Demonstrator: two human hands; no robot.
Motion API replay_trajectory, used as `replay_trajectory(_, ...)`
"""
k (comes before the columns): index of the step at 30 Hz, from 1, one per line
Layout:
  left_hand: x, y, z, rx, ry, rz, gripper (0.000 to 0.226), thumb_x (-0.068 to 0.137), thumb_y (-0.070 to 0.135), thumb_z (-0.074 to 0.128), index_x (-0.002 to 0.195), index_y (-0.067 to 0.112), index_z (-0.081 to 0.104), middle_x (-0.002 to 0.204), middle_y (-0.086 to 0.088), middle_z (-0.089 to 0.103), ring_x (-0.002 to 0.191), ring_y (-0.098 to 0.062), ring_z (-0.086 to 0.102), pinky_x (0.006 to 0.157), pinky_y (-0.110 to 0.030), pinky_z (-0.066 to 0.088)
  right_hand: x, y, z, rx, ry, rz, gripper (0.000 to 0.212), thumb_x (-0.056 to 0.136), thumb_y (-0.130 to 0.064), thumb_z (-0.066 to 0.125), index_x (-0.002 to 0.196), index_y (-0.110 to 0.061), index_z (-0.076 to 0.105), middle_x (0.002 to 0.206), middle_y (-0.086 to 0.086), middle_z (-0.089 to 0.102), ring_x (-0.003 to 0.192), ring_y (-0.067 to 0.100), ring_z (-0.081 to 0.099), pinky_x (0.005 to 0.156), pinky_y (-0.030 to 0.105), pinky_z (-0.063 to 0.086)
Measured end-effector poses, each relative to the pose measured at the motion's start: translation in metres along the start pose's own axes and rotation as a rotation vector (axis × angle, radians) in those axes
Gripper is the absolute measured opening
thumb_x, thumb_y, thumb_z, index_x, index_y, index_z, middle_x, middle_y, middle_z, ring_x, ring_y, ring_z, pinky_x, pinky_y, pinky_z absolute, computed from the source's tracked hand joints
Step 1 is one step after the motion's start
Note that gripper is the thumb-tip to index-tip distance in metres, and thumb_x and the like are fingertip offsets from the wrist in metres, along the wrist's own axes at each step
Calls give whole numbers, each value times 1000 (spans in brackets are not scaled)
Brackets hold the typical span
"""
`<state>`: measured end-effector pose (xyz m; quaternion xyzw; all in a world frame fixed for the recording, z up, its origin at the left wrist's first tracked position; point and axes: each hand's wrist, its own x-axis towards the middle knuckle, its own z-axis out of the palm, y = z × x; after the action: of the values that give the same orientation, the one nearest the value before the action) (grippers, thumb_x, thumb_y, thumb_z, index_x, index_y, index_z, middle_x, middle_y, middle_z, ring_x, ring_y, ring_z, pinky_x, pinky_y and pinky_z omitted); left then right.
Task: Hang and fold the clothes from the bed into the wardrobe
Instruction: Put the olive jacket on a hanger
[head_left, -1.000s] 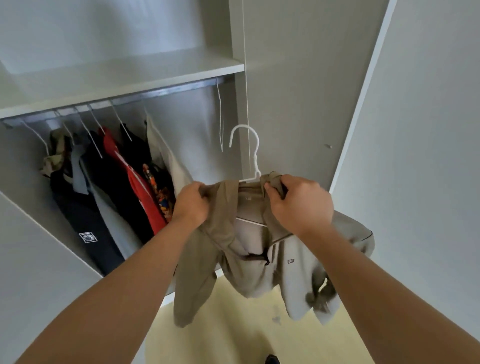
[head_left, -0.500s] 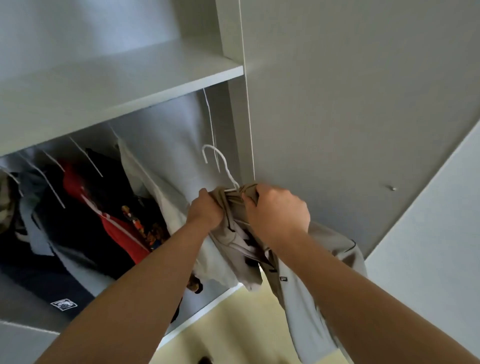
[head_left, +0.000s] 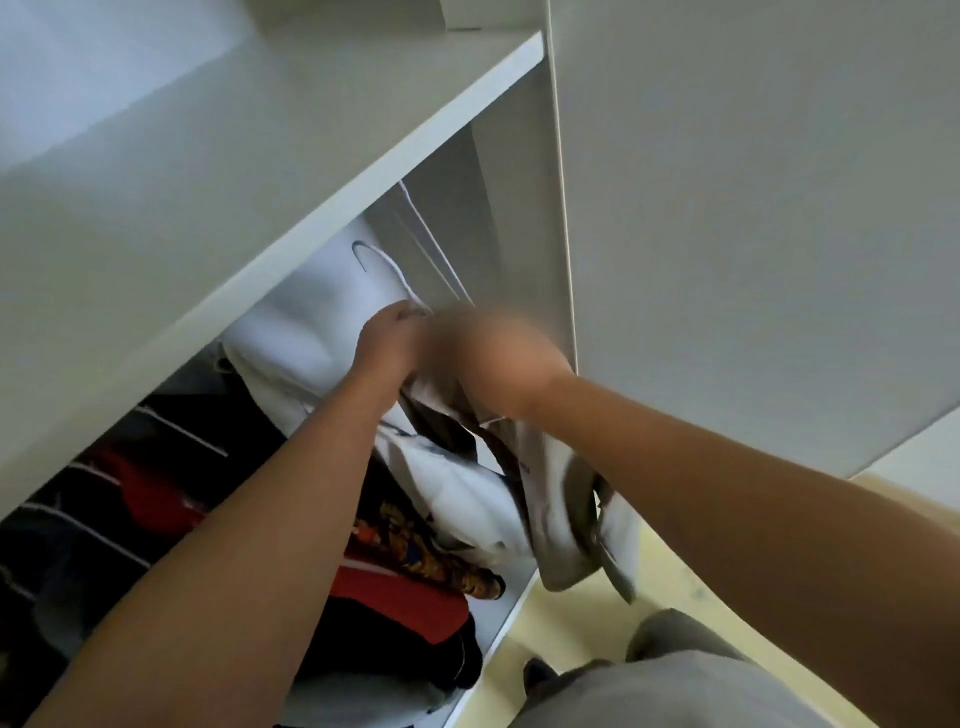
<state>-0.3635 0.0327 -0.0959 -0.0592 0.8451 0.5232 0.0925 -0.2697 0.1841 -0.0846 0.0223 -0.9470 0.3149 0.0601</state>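
Observation:
A beige and grey jacket (head_left: 561, 525) hangs on a white hanger (head_left: 387, 267), held up inside the wardrobe opening. My left hand (head_left: 387, 338) grips the jacket's collar at the base of the hanger hook. My right hand (head_left: 493, 364), blurred, grips the collar just to the right. The hook reaches up under the white shelf (head_left: 291, 171); the rail itself is hidden behind that shelf. The jacket's body and sleeve dangle below my right wrist.
Several garments hang at the left: a white one (head_left: 311, 332), a red one (head_left: 145, 493), a patterned one (head_left: 415, 545) and dark ones (head_left: 62, 571). The wardrobe's white side panel (head_left: 727, 234) stands to the right. Yellowish floor (head_left: 597, 623) lies below.
Both hands have carried the jacket and hanger up and into the wardrobe, close under the shelf. My view has tilted and come nearer the hanging clothes.

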Motion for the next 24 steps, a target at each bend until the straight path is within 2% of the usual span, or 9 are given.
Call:
replay_trajectory(2,6,0,-14,-77,-18,1,19,60,20,56,71,26,70,83,-11,70,81,-32,69,87,-56,59,17,-10,15,52,-32,-22,17,95,-25,44,102,-19,58,106,13,60,88,33,57,73,35,41)
replay_trajectory(4,7,0,-25,-146,-64,-11,25,54,32,61,75,26,73,87,-10,73,82,-27,72,77,-42,62,36,-18,30,68,-50,-42,7,96,-31,45,92,-27,49,95,5,52,89,31,57,78,40,51)
replay_trajectory(6,9,-6,-36,-168,-74,-40,35,51,40,64,82,26,75,92,-7,76,87,-23,74,78,-35,59,54,-22,47,87,-60,-60,10,99,-30,44,89,-29,42,86,-2,46,87,30,58,78,40,52)
replay_trajectory(9,14,-14,-55,-135,-25,-37,30,62,43,68,87,26,73,96,-3,75,93,-20,72,89,-37,56,78,-24,68,150,-38,-115,13,100,-26,47,87,-25,44,82,-2,44,79,25,49,69,30,39)
replay_trajectory(12,23,-14,-75,-69,17,-41,31,73,51,69,93,27,74,103,0,76,98,-19,72,88,-38,54,94,-31,80,201,-49,-169,17,96,-21,52,83,-26,42,74,-6,39,80,27,51,71,33,45)
replay_trajectory(15,32,-12,-90,21,74,-14,37,70,66,70,84,32,78,96,3,77,91,-14,74,77,-33,54,102,-41,87,263,-46,-221,22,89,-26,56,76,-31,39,72,-14,35,78,26,51,72,38,52)
replay_trajectory(17,38,-12,-98,112,151,66,35,73,68,66,81,36,78,93,3,77,90,-15,74,81,-36,59,103,-47,88,299,-22,-241,27,80,-31,57,67,-34,34,72,-16,35,75,23,49,70,41,54)
replay_trajectory(20,42,-6,-105,255,245,166,31,82,64,57,78,40,76,93,0,77,96,-22,72,90,-50,59,107,-55,86,363,13,-265,19,67,-33,50,64,-39,32,72,-18,34,75,21,47,66,40,52)
replay_trajectory(24,49,9,-118,302,266,180,34,79,65,57,77,36,74,93,-5,76,98,-28,72,92,-54,58,122,-68,83,406,-21,-262,15,66,-34,49,71,-35,35,75,-15,39,81,22,51,73,43,55)
